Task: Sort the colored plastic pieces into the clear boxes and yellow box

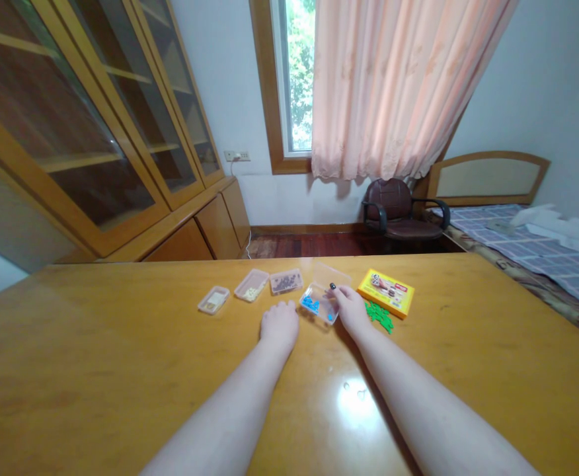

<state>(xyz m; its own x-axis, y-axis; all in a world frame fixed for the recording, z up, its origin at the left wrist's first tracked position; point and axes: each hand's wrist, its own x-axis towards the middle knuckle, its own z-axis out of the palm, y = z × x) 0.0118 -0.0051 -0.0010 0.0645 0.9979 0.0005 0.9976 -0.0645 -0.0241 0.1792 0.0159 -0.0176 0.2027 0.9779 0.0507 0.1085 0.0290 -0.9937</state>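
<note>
- Listing first our right hand [351,307]: it rests at the right rim of the clear box [319,309], with its grip closed on that edge and one dark-painted fingertip [332,285] raised at the rim.
- Clear box: it sits on the bench [121,344], near the middle and just beyond both our hands. Its hinged lid [333,272] stands open behind it, and small blue pieces [311,304] lie in its left part.
- Left hand [279,325]: it lies on the bench just left of the clear box, knuckles toward us. The fingers curl away out of sight, so we cannot tell whether its grip is closed or apart.
- Green pieces [381,317]: a loose heap on the bench, just right of our right hand.
- Yellow carton [386,292]: it lies flat, touching or just behind the green pieces.
- Three small clear tubs in a row left of the clear box: one with dark contents [286,281], one with pale contents [251,285], and one at the far left [213,299].
- Beyond the bench: an office chair [401,211], a bed [532,251], a pink curtain [393,86] and a glazed cabinet [96,132].
</note>
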